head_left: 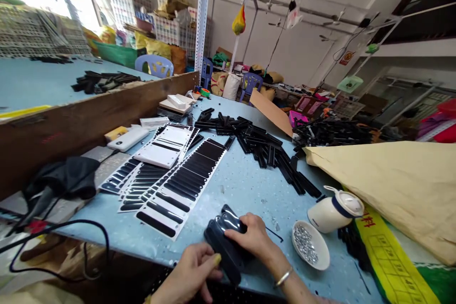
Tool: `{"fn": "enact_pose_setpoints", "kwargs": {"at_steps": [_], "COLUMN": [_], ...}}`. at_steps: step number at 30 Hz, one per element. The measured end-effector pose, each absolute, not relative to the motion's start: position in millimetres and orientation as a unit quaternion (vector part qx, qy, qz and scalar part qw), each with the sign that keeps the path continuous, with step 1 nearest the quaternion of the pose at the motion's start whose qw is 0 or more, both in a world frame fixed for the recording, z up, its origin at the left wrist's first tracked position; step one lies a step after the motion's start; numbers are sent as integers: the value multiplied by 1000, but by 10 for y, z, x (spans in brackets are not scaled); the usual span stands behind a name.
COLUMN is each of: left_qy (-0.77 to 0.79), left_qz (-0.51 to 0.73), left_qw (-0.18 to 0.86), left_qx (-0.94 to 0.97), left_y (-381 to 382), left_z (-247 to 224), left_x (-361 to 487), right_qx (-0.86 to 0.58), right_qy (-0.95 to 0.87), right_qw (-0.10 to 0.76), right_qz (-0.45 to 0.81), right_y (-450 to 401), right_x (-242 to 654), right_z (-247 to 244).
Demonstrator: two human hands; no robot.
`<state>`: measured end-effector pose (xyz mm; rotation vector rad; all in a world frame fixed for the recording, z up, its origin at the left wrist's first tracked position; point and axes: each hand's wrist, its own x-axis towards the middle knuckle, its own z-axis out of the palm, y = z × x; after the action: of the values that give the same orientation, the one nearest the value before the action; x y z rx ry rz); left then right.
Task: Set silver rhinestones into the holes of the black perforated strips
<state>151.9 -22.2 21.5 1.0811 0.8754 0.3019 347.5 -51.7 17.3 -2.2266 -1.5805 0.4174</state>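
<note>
"So, how were the hands set?"

"The right hand (253, 235) gripped the dark pieces (221, 241) from above, by the near edge of the table (238, 190). The left hand (195, 268) sat just beside them, thumb and fingers drawn together; whether it pinched anything, I couldn't tell."

"Anything risky nearby?"

"Those pieces looked smooth and overlapped, so a loosened right grip might have let one slide over the edge. Right of that hand stood the bowl (324, 252) of small metal bits (304, 244), near the flask (335, 211); a careless forearm sweep could have spilled it."

"And farther out?"

"Sheets of black strips (188, 180) lay beyond the left hand, and black bars (258, 140) beyond both."
</note>
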Motion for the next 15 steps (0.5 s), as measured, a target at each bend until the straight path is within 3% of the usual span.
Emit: {"fn": "enact_pose_setpoints", "kwargs": {"at_steps": [4, 8, 12, 15], "left_qy": [391, 442, 492, 513], "left_qz": [180, 244, 258, 241], "left_qw": [675, 646, 668, 684], "left_qx": [599, 572, 494, 458], "left_y": [51, 175, 85, -2], "left_z": [273, 225, 251, 253], "left_x": [1718, 1695, 1559, 1614], "right_qx": [-800, -769, -753, -760], "right_qy": [-464, -356, -322, -272], "right_qw": [338, 480, 487, 441], "right_qz": [172, 228, 303, 392], "right_y": [-547, -543, -646, -685], "right_x": [3534, 3476, 3483, 3634], "right_z": [111, 33, 17, 19]}}
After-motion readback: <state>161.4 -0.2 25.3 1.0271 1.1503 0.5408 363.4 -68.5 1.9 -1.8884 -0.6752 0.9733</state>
